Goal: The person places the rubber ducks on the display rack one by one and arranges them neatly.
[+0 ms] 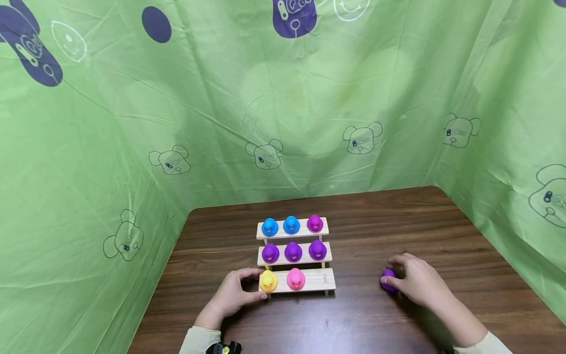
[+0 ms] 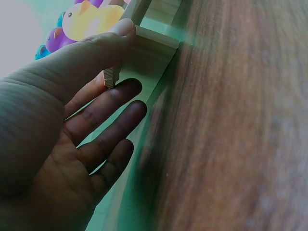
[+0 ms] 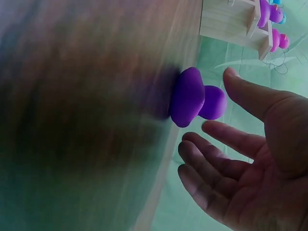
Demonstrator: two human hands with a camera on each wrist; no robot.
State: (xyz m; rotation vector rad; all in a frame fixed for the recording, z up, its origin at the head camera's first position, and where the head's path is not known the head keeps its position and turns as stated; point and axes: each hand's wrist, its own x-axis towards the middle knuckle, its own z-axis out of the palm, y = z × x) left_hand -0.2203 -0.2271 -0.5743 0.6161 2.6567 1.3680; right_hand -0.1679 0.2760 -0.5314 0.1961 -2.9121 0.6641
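A three-tier wooden stand [image 1: 325, 279] holds rubber ducks. Its lowest tier carries a yellow duck [image 1: 268, 280] and a pink duck [image 1: 296, 279], with bare wood at the right end. My left hand [image 1: 234, 293] holds that tier's left end, thumb at the front edge and index finger behind; its other fingers extend loosely in the left wrist view. To the right, a purple duck [image 3: 188, 97] sits on the table. My right hand [image 1: 417, 279] reaches around it, and the right wrist view shows thumb and fingers spread, apart from the duck's head.
Three purple ducks, among them a middle one [image 1: 293, 251], line the middle tier. On the top tier stand two blue ducks, one at left [image 1: 269, 226], and a magenta duck [image 1: 315, 223]. A green printed curtain [image 1: 309, 167] borders the wooden table [image 1: 353, 324] at back and sides.
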